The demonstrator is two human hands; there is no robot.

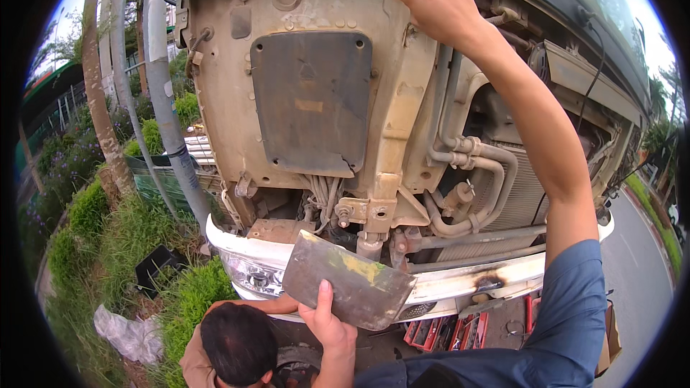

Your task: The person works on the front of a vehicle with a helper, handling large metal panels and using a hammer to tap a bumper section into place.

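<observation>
A flat, dark grey rectangular plate (338, 280) with a worn yellow patch is gripped in my left hand (330, 325), its thumb lying over the near face. It is tilted in front of the white bumper (445, 284) of a vehicle whose front is opened up. My right arm reaches high, and my right hand (435, 0) is closed against the upper part of the beige metal front panel (402, 50), beside a small bolt. Whatever its fingertips pinch, if anything, is hidden. A black rounded cover (309, 104) with a broken lower corner is fixed on the panel, left of that hand.
A co-worker (237, 345) crouches at the lower left, an arm extended under the bumper. Pipes (496, 172) and a radiator (525, 190) lie right of the panel. A red toolbox (449, 332) stands below. Poles (172, 100) and shrubs border the left; a road runs right.
</observation>
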